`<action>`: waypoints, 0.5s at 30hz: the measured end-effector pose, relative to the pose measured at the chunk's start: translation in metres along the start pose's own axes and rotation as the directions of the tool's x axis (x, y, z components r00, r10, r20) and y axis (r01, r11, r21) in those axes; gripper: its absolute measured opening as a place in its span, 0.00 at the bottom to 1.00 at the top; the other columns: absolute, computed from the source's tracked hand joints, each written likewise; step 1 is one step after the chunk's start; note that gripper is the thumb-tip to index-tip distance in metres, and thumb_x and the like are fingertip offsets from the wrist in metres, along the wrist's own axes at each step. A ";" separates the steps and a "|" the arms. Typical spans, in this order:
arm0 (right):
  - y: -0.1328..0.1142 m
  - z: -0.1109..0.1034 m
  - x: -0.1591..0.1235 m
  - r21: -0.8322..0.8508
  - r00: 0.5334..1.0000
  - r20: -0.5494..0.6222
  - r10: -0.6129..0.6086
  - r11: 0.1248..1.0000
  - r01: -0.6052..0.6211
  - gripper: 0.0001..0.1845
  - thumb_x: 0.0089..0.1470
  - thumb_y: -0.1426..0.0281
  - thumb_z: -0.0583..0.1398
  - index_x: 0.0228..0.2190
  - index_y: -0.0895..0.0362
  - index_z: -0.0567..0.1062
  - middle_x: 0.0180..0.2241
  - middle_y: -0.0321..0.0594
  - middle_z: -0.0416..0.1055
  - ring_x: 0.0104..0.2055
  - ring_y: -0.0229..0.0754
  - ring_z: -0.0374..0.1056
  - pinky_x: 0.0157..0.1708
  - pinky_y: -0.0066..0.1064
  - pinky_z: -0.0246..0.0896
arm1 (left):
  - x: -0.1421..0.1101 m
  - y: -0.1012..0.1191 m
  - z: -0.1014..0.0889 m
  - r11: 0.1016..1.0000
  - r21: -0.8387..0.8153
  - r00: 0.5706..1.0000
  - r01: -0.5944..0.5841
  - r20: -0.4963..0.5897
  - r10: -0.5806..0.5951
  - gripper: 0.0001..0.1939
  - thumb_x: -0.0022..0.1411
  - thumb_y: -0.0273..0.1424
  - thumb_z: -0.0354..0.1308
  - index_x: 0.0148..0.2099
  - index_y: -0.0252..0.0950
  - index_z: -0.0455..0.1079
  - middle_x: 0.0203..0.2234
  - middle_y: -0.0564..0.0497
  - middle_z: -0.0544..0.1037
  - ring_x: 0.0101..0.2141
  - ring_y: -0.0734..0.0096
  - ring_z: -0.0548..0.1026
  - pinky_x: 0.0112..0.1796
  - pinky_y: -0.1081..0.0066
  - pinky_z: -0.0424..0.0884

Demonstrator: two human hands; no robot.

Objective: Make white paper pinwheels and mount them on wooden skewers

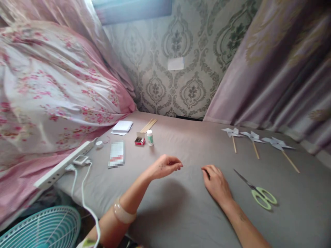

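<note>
My left hand (167, 167) is held above the grey cloth-covered surface (181, 213), its fingers loosely bent with the thumb near them; nothing shows in it. To its right, my right hand (216, 182) rests on the cloth, fingers relaxed and a gap between thumb and forefinger. It appears to hold nothing. Scissors with green handles (263, 198) lie right of that hand, blades slightly parted. Beyond them are three white paper pinwheels on wooden sticks, a left one (232, 132), a middle one (252, 137) and a right one (278, 143).
Farther back stand a small white bottle (150, 137) and an opened red box (140, 140). Wooden sticks (150, 125) and stacked white paper (122, 127) lie behind. At left are a blurred-out flat item (117, 154), a white cap (99, 144), a power strip (66, 163) and a fan (41, 229).
</note>
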State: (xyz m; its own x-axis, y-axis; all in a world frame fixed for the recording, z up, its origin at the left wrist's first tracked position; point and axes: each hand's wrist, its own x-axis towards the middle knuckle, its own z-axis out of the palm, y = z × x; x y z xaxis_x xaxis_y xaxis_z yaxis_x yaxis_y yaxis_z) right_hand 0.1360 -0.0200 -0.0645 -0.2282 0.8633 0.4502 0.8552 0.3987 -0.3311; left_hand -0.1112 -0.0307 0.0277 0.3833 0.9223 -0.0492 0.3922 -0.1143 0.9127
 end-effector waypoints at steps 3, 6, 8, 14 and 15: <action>0.003 0.003 -0.002 0.011 1.000 -0.020 -0.011 1.000 0.011 0.13 0.59 0.69 0.50 0.36 0.58 0.74 0.37 0.45 0.72 0.39 0.46 0.67 0.41 0.37 0.62 | -0.014 -0.010 -0.009 0.996 -0.085 0.997 0.034 -0.061 -0.039 0.16 0.55 0.40 0.57 0.36 0.32 0.74 0.24 0.50 0.75 0.27 0.74 0.69 0.29 0.74 0.64; 0.004 0.004 -0.003 0.009 1.000 -0.023 -0.007 1.000 0.007 0.14 0.59 0.68 0.50 0.36 0.58 0.74 0.37 0.45 0.72 0.39 0.47 0.67 0.41 0.38 0.62 | -0.025 -0.021 -0.017 0.985 -0.166 0.985 0.049 -0.158 -0.075 0.15 0.52 0.41 0.60 0.33 0.32 0.72 0.22 0.53 0.72 0.25 0.75 0.67 0.28 0.75 0.62; 0.004 0.005 -0.003 0.010 1.000 -0.022 -0.002 1.000 0.002 0.14 0.59 0.68 0.50 0.36 0.58 0.74 0.37 0.45 0.72 0.39 0.47 0.67 0.41 0.38 0.62 | -0.032 -0.028 -0.022 0.978 -0.200 0.963 0.056 -0.248 -0.106 0.16 0.50 0.42 0.62 0.30 0.33 0.70 0.20 0.54 0.70 0.23 0.77 0.66 0.26 0.75 0.61; 0.003 0.005 -0.004 0.009 0.999 -0.042 -0.017 1.000 0.018 0.14 0.59 0.68 0.49 0.36 0.58 0.74 0.36 0.45 0.73 0.39 0.47 0.67 0.41 0.39 0.63 | -0.043 -0.038 -0.035 0.970 -0.200 0.840 0.139 -0.495 -0.222 0.23 0.51 0.50 0.56 0.20 0.35 0.62 0.14 0.56 0.65 0.19 0.78 0.62 0.23 0.75 0.58; 0.003 0.005 -0.004 0.009 0.999 -0.044 -0.020 1.000 0.020 0.14 0.59 0.68 0.49 0.36 0.58 0.74 0.36 0.45 0.72 0.39 0.47 0.67 0.41 0.39 0.63 | -0.045 -0.039 -0.037 0.970 -0.196 0.828 0.147 -0.512 -0.229 0.24 0.52 0.51 0.55 0.19 0.35 0.61 0.14 0.55 0.65 0.18 0.78 0.62 0.23 0.75 0.58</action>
State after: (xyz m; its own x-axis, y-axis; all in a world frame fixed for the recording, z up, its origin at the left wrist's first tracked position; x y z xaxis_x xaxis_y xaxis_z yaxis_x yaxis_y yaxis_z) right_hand 0.1376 -0.0208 -0.0718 -0.2244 0.8410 0.4924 0.8460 0.4188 -0.3298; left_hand -0.1745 -0.0538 0.0088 -0.2008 0.9787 -0.0419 0.2723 0.0969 0.9573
